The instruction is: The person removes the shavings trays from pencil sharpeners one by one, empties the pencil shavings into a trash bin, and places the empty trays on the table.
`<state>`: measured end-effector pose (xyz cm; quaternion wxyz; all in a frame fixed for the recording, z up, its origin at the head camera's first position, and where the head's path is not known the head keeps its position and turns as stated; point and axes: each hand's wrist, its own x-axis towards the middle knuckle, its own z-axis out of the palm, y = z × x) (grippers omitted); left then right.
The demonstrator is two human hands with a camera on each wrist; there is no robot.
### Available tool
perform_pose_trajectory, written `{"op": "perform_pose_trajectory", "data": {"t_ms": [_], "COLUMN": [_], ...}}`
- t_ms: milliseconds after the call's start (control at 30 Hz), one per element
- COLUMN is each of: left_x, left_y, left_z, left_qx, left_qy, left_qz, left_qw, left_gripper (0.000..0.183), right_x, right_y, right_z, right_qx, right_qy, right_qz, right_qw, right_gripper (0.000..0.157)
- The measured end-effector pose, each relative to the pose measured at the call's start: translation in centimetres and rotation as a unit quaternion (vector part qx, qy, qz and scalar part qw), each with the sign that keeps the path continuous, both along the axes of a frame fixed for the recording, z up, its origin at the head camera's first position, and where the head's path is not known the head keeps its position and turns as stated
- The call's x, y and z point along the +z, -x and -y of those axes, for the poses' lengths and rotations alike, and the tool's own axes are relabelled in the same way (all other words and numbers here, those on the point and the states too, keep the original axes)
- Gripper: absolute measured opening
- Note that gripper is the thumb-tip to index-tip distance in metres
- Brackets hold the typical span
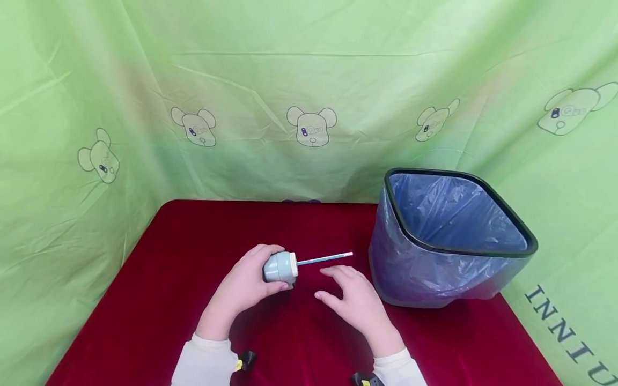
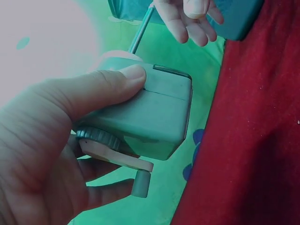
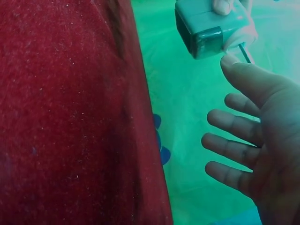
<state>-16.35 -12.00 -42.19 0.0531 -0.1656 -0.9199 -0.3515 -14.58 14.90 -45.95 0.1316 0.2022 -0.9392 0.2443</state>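
One crank sharpener (image 2: 159, 110) sits between left thumb (image 2: 110, 86) and fingers (image 2: 110, 193).

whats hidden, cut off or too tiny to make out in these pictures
- Inserted end of the pencil: all three views, hidden inside the crank pencil sharpener.
- Floor of the lined bin: head view, hidden by its near wall.
- Small print on the bear heads: head view, too small and blurred.
- Anything past the U of the curtain lettering: head view, cut off by the right edge.

head view: above, forward-down | wrist views: close | all share: sharpener (image 1: 280, 267)
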Motion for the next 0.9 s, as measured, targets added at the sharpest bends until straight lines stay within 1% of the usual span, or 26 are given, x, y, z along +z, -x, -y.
{"op": "perform_pose_trajectory", "data": {"t_ms": [100, 267, 467, 567, 667, 767, 900], "left_x": [0.04, -0.1, -0.15, -0.18, -0.18, -0.03, 0.07], "left_y": [-0.01, -0.11, -0.26, -0.3, -0.42, -0.63, -0.8], "left_z": [0.07, 0.12, 0.1, 0.05, -0.02, -0.15, -0.33], "left_qx": [-0.009, -0.019, -0.026, -0.031, -0.037, -0.045, -0.057], "left_qy": [-0.011, -0.026, -0.044, -0.053, -0.064, -0.072, -0.071], "left_qz": [-0.005, -0.001, 0.0, 0.002, 0.002, 0.0, -0.006], "left_qw": [0.9999, 0.9995, 0.9987, 0.9981, 0.9973, 0.9964, 0.9958], "left_gripper": [0.072, 0.071, 0.072, 0.072, 0.071, 0.071, 0.071], "right_x": [0.04, 0.0, -0.18, -0.24, -0.22, -0.23, -0.18], "right_y": [-0.01, 0.01, -0.09, -0.13, -0.11, -0.04, 0.02], "right_z": [-0.05, -0.01, 0.03, 0.11, 0.24, 0.39, 0.56], "right_qx": [-0.003, -0.001, 0.009, 0.018, 0.031, 0.039, 0.045], "right_qy": [0.021, 0.047, 0.079, 0.095, 0.105, 0.11, 0.122], "right_qz": [0.017, 0.051, 0.102, 0.119, 0.125, 0.122, 0.119], "right_qw": [1.0, 0.998, 0.992, 0.988, 0.986, 0.986, 0.984], "right_gripper": [0.051, 0.053, 0.058, 0.06, 0.06, 0.059, 0.058]}}
